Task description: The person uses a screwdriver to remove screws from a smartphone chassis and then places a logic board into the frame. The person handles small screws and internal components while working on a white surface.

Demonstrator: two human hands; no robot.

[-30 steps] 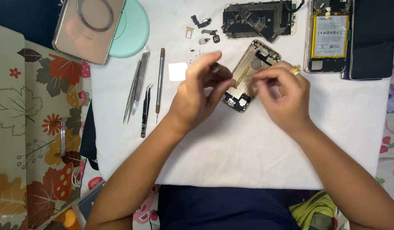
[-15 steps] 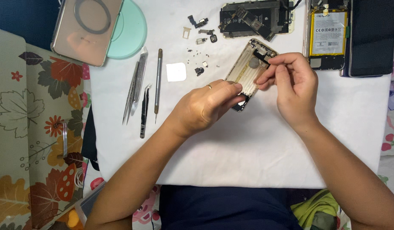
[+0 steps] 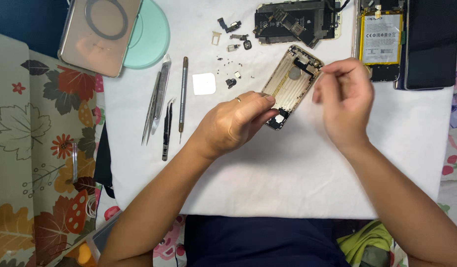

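Phone shell: I see a gold-coloured phone back housing (image 3: 291, 85), stripped of its parts, lying tilted on the white desk (image 3: 307, 173) near the middle, between my two hands.
Left grip: my left hand (image 3: 234, 121) rests on the lower end of the housing, fingers closed down on its edge, pinning it in place.
Right grip: my right hand (image 3: 344, 101) hovers just beside the upper end, thumb and forefinger pinched together; whether something tiny sits between them I cannot tell.
Handling: I judge the housing light, stiff, thin-walled and slippery, easily bent or scratched; best held by its long side edges, clear of the small fittings inside.
Nearby left: tweezers (image 3: 155, 101), a black pick (image 3: 167, 129) and a screwdriver (image 3: 182, 96) lie side by side.
Nearby above: loose screws and small parts (image 3: 231, 47), a circuit board (image 3: 297, 22), a battery assembly (image 3: 380, 39) and a dark screen (image 3: 431, 42).
Far left: a phone-shaped metal plate (image 3: 100, 34) on a green disc (image 3: 152, 42).
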